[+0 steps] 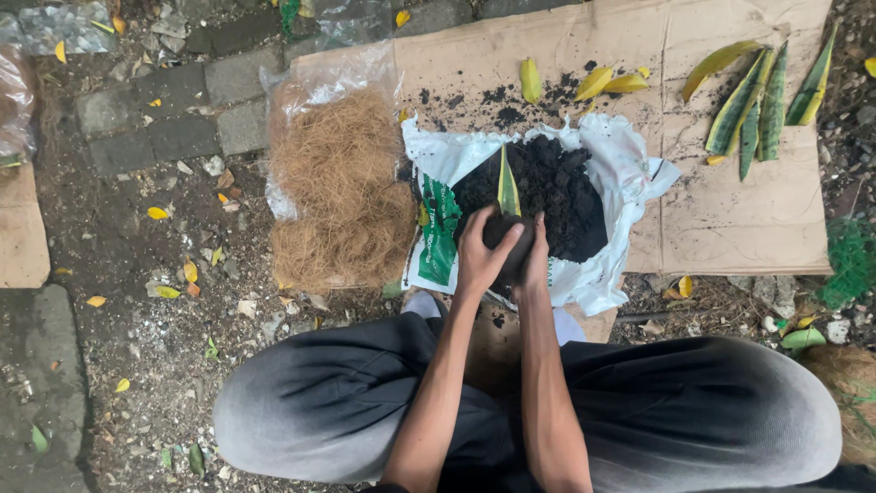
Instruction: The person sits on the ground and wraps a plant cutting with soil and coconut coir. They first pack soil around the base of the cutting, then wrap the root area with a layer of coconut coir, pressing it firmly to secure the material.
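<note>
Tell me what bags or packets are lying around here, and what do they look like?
Soil bag: middle, on the cardboard; white plastic, a green printed patch, opened wide, full of dark soil.
Clear bag: left of it; see-through plastic under a heap of brown fibre.
Another clear bag: far left edge, crumpled, mostly cut off.
No signs or screens.

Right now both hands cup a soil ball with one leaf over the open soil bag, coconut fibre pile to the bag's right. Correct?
Not quite: the head view shows the fibre pile left of the bag. Both hands, left and right, do cup the soil ball with its leaf.
</note>
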